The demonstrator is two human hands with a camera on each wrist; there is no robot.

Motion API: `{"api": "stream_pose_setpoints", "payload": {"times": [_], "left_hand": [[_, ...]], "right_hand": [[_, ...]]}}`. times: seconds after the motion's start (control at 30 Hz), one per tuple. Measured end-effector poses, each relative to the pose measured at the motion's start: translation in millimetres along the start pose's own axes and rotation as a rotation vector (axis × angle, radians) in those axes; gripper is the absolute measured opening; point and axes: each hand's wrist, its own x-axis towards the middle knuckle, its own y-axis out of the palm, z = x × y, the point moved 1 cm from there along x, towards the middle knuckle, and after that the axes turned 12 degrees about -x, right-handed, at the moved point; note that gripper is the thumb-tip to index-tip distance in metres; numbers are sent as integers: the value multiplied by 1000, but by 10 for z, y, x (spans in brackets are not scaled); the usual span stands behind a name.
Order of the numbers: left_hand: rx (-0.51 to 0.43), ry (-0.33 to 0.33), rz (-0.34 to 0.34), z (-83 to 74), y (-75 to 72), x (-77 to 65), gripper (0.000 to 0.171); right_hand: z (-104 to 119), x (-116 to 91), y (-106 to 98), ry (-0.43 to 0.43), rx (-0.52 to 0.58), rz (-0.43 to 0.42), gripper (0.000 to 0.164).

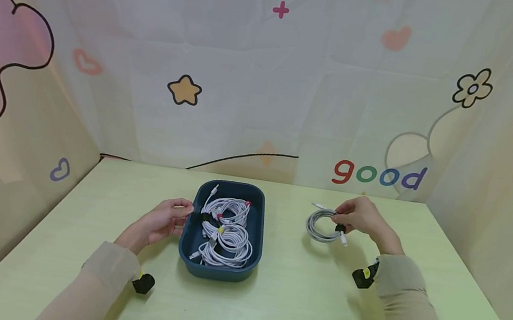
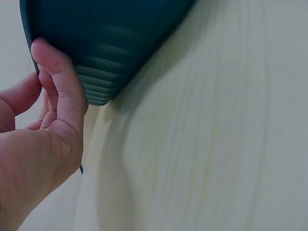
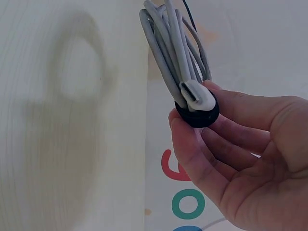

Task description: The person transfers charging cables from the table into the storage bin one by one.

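Note:
My left hand (image 1: 165, 222) is at the left wall of a dark blue plastic bin (image 1: 217, 273), pinching its rim between thumb and fingers. Ribbed moulding runs along the bin's outer side (image 2: 98, 74) in the left wrist view. Inside lie several coiled white cables (image 1: 233, 239), with red, yellow and black ties on them. Off to the right, my right hand (image 1: 362, 218) holds a coiled grey cable (image 1: 321, 238) above the table. Thumb and fingers grip it at its black strap (image 3: 198, 118), where a white connector (image 3: 197, 96) pokes out.
A pale wood-grain table (image 1: 274, 315) carries the bin. Behind it hangs a printed cloth backdrop (image 1: 241, 125), and more cloth closes in both sides. Each wrist wears a small black camera, such as the left one (image 1: 143, 283).

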Motion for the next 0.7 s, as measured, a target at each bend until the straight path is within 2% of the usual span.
{"api": "stream_pose_setpoints", "payload": {"times": [0.7], "left_hand": [[32, 0, -28, 25, -23, 40, 12]], "right_hand": [[284, 187, 149, -18, 31, 15, 26]]}}
